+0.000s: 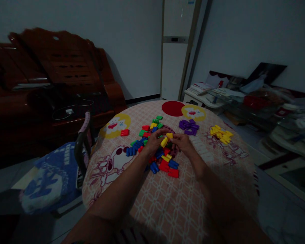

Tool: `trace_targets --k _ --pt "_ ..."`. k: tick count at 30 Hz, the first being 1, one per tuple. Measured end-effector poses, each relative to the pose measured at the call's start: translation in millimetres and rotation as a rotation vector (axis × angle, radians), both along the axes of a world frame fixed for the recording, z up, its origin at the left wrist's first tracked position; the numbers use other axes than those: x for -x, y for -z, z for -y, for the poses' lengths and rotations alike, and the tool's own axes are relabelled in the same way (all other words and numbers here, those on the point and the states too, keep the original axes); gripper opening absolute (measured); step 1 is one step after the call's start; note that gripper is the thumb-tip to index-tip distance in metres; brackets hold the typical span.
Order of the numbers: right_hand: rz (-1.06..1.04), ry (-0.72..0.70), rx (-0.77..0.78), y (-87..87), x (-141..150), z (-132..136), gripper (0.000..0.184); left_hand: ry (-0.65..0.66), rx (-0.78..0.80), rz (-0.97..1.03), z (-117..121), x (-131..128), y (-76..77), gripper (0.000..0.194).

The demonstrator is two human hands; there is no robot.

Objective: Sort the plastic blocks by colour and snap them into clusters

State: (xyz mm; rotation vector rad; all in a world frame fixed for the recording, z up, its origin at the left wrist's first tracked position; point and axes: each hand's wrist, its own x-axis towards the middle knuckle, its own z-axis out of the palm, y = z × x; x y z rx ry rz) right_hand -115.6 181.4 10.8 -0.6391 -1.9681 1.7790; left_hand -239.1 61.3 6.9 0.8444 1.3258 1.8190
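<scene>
Both my hands meet over the middle of a round table covered with a pink cartoon-print cloth (167, 203). My left hand (154, 141) pinches a yellow plastic piece (164, 141). My right hand (183, 141) is closed around the end of another yellow piece (169, 135) beside it. Under and around my hands lies a mixed heap of red, blue, green and yellow pieces (165, 162). A sorted purple pile (188, 126) and a sorted yellow pile (221, 134) lie farther right. One red piece (124, 132) sits alone at the left.
A dark red wooden sofa (53, 84) stands at the left. A chair with a blue cushion (53, 173) sits by the table's left edge. A tall white cabinet unit (176, 51) stands at the back. A cluttered low table (244, 98) lies to the right.
</scene>
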Motion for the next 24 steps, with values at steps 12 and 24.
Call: trace_targets --k 12,24 --pt "0.93 0.836 -0.71 -11.2 -114 -115 0.021 -0.152 0.152 -0.507 2 8 7.8 0.027" --pt "0.257 0.331 -0.316 -26.3 -43 -41 0.033 -0.289 0.221 -0.749 4 -2 -5.6 0.036"
